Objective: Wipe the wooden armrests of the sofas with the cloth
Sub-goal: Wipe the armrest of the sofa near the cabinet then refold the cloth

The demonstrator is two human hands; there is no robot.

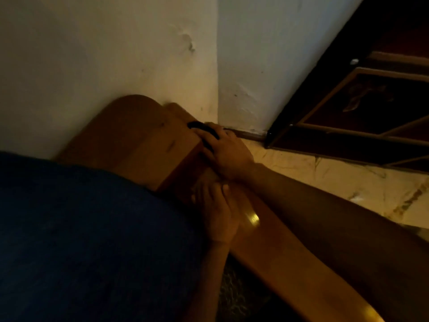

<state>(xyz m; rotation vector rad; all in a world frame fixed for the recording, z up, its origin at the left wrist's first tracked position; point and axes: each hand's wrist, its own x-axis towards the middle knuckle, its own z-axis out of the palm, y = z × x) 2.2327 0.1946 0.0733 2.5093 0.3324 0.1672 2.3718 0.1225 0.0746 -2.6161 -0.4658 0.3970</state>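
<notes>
The sofa's wooden armrest (274, 259) runs from the lower right up to the wooden back frame (139, 135) by the wall corner. My right hand (227, 154) presses a dark cloth (204, 129) against the far end of the armrest, where it meets the back frame. My left hand (218, 210) lies flat on the armrest just below the right hand, fingers together, holding nothing. The blue sofa cushion (81, 228) fills the lower left. Most of the cloth is hidden under my fingers.
White walls meet in a corner (218, 66) right behind the sofa. A dark wooden door or cabinet with panels (371, 101) stands at the right. A pale marbled floor (336, 182) shows beyond the armrest. The light is dim.
</notes>
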